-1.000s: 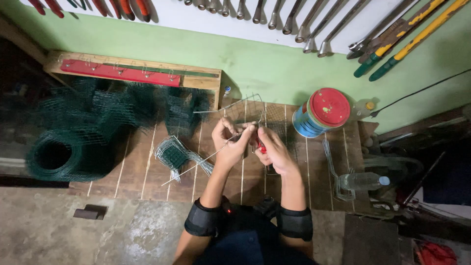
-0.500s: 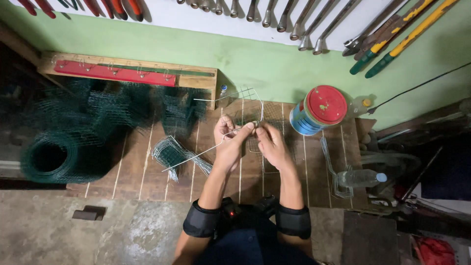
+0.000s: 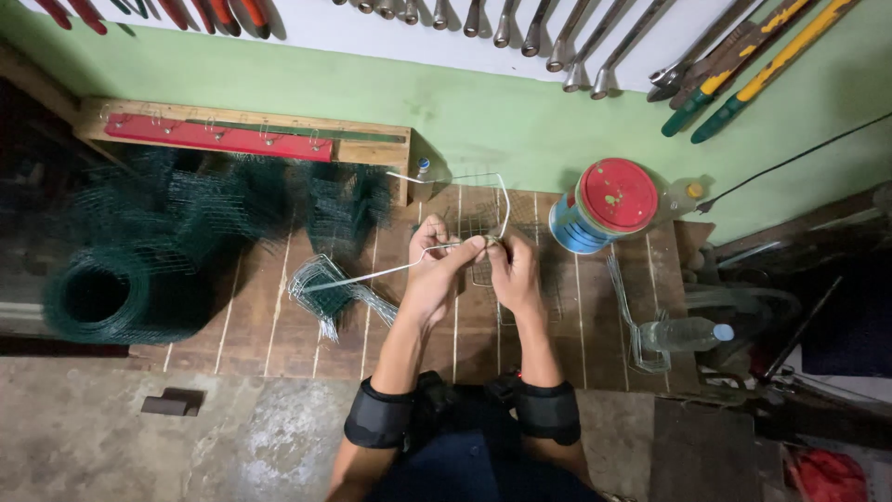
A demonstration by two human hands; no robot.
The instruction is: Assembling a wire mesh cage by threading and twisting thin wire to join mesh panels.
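While gripping wire [image 3: 409, 268], hands [image 3: 474, 265] mid-bench [image 3: 279, 325].

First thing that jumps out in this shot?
Dead centre, the left hand and right hand pinch a bent wire frame together over the wooden bench. At left sits a dark green mesh roll; at right, a blue tin with a red lid. Tools hang along the wall above.

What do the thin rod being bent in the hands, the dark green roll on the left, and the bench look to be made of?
Thin pale bent rod: likely bare steel wire, judging by its light grey sheen.
Dark green mesh roll: seemingly plastic-coated wire netting, with an open grid and matte colour.
Slatted brown bench top: wood, with visible planks and grain.
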